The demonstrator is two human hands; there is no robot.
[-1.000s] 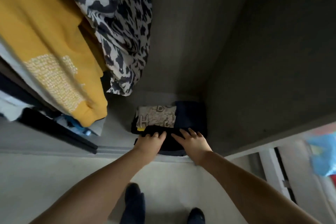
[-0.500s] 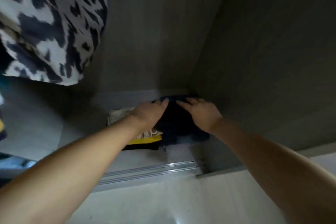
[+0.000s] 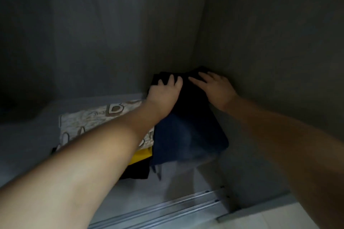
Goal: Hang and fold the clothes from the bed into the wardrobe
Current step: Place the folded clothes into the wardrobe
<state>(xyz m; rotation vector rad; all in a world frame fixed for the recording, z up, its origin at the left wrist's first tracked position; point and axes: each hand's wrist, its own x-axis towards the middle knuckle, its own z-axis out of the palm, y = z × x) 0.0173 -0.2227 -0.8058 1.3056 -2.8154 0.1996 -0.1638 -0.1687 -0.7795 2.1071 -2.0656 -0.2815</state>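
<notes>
Both of my hands reach into the back right corner of the grey wardrobe floor (image 3: 74, 156). A folded black garment (image 3: 191, 98) lies there on top of a folded dark blue one (image 3: 186, 141). My left hand (image 3: 163, 93) rests on the black garment's left edge with its fingers bent over the fabric. My right hand (image 3: 216, 87) presses flat on the garment's right side, close to the side wall. Left of this stack sits a folded pale printed garment (image 3: 89, 122) over a yellow one (image 3: 141, 154) and a black one (image 3: 135, 171).
The wardrobe's grey back wall (image 3: 111, 33) and right side wall (image 3: 279, 42) close in the corner. A metal sliding-door track (image 3: 167, 210) runs along the front edge, with pale floor tiles (image 3: 270, 217) outside it.
The view has moved closer and lower into the wardrobe; the hanging clothes have left the frame. My hands have pushed the black garment from the front edge back into the corner.
</notes>
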